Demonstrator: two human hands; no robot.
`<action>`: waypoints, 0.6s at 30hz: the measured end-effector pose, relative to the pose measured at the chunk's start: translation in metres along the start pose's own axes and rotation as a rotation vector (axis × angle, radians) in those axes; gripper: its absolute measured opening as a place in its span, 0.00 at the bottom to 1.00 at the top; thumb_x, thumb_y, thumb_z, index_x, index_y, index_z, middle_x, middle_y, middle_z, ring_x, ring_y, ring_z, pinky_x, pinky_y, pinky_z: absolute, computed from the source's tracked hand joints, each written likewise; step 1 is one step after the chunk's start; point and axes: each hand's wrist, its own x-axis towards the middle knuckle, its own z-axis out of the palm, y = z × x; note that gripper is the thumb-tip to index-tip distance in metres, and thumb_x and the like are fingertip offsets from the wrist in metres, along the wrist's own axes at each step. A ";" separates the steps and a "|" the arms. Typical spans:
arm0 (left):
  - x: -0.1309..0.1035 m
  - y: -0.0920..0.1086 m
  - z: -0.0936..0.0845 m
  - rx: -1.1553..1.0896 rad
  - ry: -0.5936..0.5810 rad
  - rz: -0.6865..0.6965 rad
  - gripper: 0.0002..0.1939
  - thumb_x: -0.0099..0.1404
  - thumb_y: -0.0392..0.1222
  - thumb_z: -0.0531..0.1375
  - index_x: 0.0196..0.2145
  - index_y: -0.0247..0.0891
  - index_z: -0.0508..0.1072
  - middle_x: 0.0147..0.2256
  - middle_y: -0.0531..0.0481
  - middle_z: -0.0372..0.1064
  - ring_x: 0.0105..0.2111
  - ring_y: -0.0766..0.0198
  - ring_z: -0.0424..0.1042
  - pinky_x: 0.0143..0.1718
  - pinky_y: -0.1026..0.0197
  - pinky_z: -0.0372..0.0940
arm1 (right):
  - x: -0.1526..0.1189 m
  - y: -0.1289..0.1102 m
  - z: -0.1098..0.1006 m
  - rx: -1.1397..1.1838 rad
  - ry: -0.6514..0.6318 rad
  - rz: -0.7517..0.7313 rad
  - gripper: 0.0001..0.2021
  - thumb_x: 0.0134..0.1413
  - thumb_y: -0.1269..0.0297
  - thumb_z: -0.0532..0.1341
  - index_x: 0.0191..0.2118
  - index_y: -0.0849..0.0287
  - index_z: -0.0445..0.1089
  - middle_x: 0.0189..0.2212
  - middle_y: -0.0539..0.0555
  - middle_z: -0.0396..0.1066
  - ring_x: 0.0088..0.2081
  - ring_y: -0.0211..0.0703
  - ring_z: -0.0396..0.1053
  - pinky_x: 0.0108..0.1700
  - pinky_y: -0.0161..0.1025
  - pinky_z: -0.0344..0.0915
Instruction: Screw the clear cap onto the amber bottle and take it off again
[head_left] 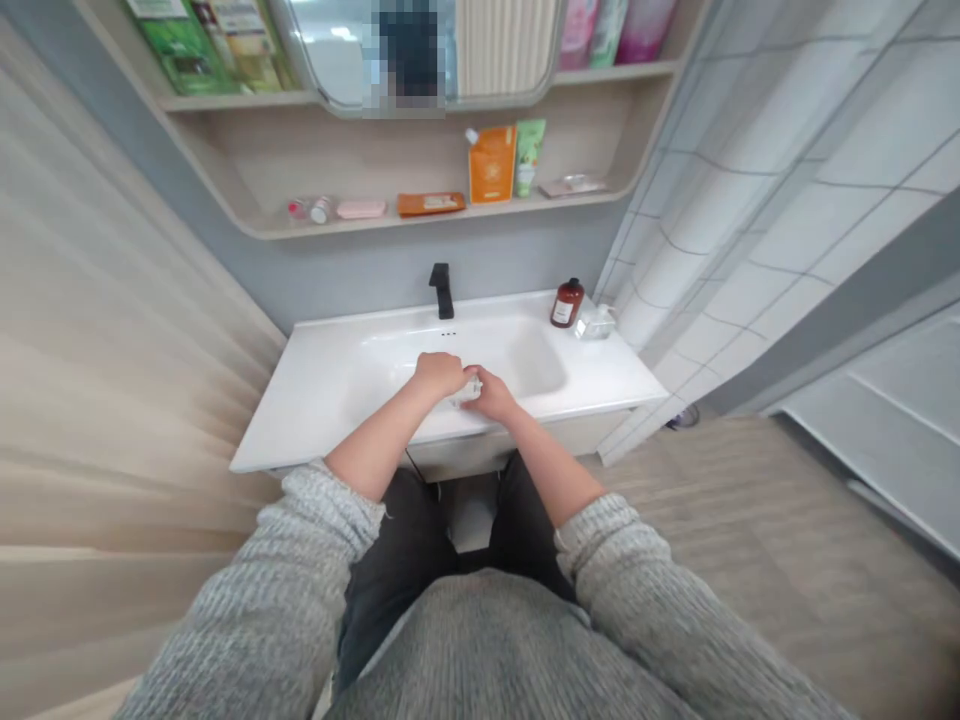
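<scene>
Over the front part of the white sink basin (536,365), my two hands are close together around a small clear object (466,391), perhaps a glass or jar. My right hand (490,393) is wrapped round its right side. My left hand (441,374) is closed at its upper left, with the fingers bent and mostly hidden from view. Whether the left fingers grip the object or something else is too small to tell. Behind the hands stands a black faucet (442,291).
On the counter's right stand a brown bottle (566,303) and a clear pump bottle (595,322). Above, a wall shelf (300,228) holds an orange pouch (492,165), a green tube (529,157) and small items. A mirror (495,50) hangs over it. A curtain (112,380) is at left.
</scene>
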 end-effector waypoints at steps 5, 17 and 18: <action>0.004 0.002 -0.003 -0.065 -0.113 0.028 0.23 0.73 0.50 0.60 0.59 0.37 0.79 0.55 0.30 0.80 0.54 0.43 0.81 0.51 0.51 0.72 | 0.000 0.000 0.001 -0.009 0.020 -0.034 0.41 0.37 0.67 0.78 0.62 0.51 0.70 0.55 0.55 0.80 0.52 0.56 0.77 0.59 0.50 0.72; -0.015 -0.002 0.014 -0.005 0.106 0.041 0.28 0.79 0.61 0.52 0.57 0.36 0.78 0.54 0.32 0.79 0.58 0.41 0.76 0.60 0.43 0.66 | 0.000 -0.001 0.000 -0.006 0.029 -0.015 0.38 0.37 0.66 0.78 0.59 0.51 0.71 0.50 0.52 0.81 0.47 0.53 0.77 0.55 0.48 0.72; -0.016 -0.002 0.017 -0.012 0.116 0.030 0.27 0.80 0.59 0.51 0.55 0.35 0.78 0.53 0.31 0.79 0.57 0.41 0.77 0.60 0.43 0.66 | 0.001 -0.001 0.000 -0.008 0.030 -0.023 0.39 0.36 0.66 0.78 0.59 0.51 0.71 0.50 0.52 0.81 0.48 0.54 0.77 0.55 0.48 0.72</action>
